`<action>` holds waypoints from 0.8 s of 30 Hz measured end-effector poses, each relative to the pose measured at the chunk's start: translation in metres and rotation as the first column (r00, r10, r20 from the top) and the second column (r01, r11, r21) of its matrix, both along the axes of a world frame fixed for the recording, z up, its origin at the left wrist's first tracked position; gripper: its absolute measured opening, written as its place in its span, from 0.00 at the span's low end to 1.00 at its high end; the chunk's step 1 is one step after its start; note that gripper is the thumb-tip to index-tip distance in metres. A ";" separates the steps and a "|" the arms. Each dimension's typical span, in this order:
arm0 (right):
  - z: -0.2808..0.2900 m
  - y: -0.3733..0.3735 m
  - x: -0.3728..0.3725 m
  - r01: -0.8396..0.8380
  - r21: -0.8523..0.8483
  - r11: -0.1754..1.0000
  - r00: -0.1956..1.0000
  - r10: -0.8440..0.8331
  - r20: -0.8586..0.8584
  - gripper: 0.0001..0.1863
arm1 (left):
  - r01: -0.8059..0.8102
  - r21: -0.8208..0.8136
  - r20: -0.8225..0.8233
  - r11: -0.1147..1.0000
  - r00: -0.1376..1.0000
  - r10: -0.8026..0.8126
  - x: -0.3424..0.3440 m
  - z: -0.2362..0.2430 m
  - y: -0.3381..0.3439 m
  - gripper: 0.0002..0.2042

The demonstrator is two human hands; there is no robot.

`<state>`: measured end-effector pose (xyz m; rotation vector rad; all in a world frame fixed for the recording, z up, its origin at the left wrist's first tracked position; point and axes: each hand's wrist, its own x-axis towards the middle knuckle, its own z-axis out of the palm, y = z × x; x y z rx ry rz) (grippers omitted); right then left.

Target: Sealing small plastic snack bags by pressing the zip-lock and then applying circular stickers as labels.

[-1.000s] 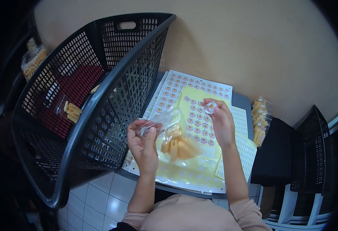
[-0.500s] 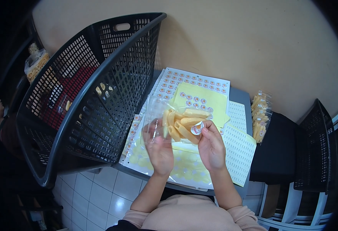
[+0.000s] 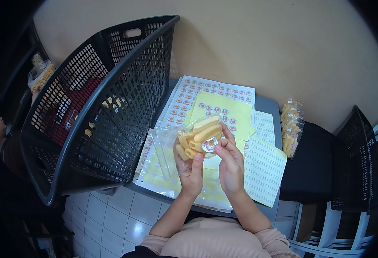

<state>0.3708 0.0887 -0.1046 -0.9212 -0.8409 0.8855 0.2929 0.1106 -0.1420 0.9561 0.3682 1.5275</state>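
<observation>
A clear bag of pale yellow tube-shaped snacks (image 3: 195, 140) is held up over the table by both hands. My left hand (image 3: 191, 176) grips it from below, thumb on its front and fingers mostly hidden behind the bag. My right hand (image 3: 231, 167) has its thumb on a round white sticker with an orange middle (image 3: 209, 144) on the bag's front, fingers curled round the right side. Underneath are white sheets of round stickers (image 3: 217, 91), yellow backing sheets (image 3: 206, 96) and pale sheets with small print (image 3: 264, 167) at the right.
A big black mesh basket (image 3: 116, 103) with some snack pieces inside stands left. Snack bags (image 3: 290, 129) lie at the table's right edge, beside a black seat (image 3: 309, 167) and another basket (image 3: 352, 163). Another person's hand (image 3: 0, 122) shows at far left, near a bagged snack (image 3: 40, 75).
My hands have come together on the bag, which is now upright and compact. The sticker, earlier raised in my right hand away from the bag, now lies against its front.
</observation>
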 end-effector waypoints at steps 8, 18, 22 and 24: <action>-0.001 0.000 -0.006 -0.021 0.000 1.000 1.000 0.021 -0.005 0.07 | -0.038 0.025 -0.057 0.999 0.998 0.039 -0.005 -0.002 0.001 0.26; -0.006 0.002 -0.014 0.034 0.013 0.999 0.999 -0.034 0.006 0.06 | -0.041 0.029 -0.065 0.999 0.997 0.042 -0.009 -0.002 0.000 0.28; -0.009 0.003 -0.018 0.071 0.007 0.997 0.997 -0.071 0.016 0.06 | -0.059 0.036 -0.087 0.998 0.994 0.062 -0.009 -0.003 0.000 0.28; -0.010 0.003 -0.020 0.109 0.022 0.994 0.993 -0.110 0.042 0.06 | -0.064 0.044 -0.093 0.997 0.993 0.068 -0.009 -0.003 0.000 0.28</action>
